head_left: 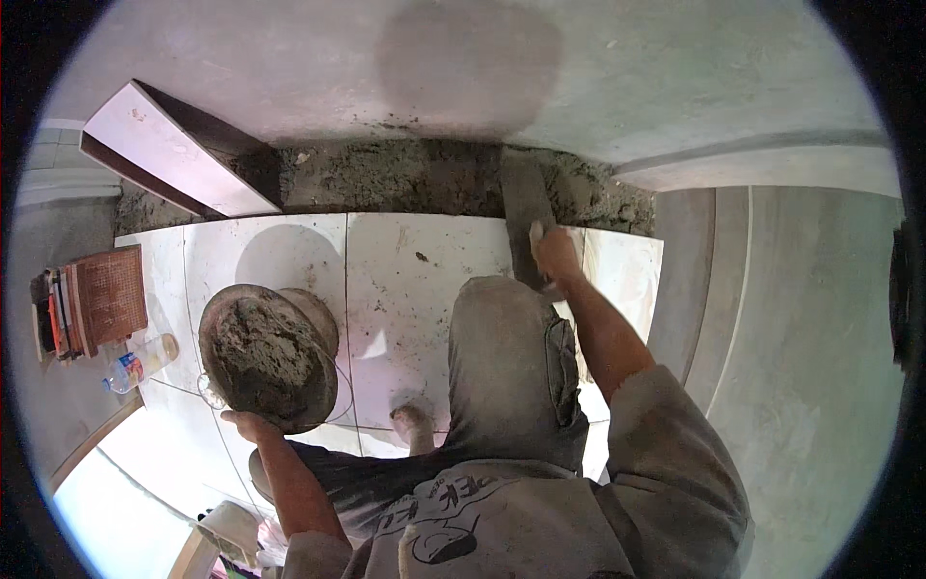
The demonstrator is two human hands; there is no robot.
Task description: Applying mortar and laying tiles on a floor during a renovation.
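My left hand (253, 425) grips the near rim of a bucket (328, 323) filled with grey mortar (262, 352). The bucket is tilted, its mouth turned toward the lower left and its base showing behind at the upper right. In my right hand (554, 253) is a long, flat grey board (526, 188), closed in my fingers. The board's far end lies over a strip of rough, dark mortar (386, 179) along the foot of the wall. Its near end reaches beside my raised knee.
White floor tiles (405, 289) with crumbs border the strip. A cut white tile (174, 145) leans at the far left. A brown woven rack (111, 299) and a clear bottle (140, 362) lie left of the bucket. A grey wall (656, 77) rises ahead. My bare foot (413, 425) rests on the tiles.
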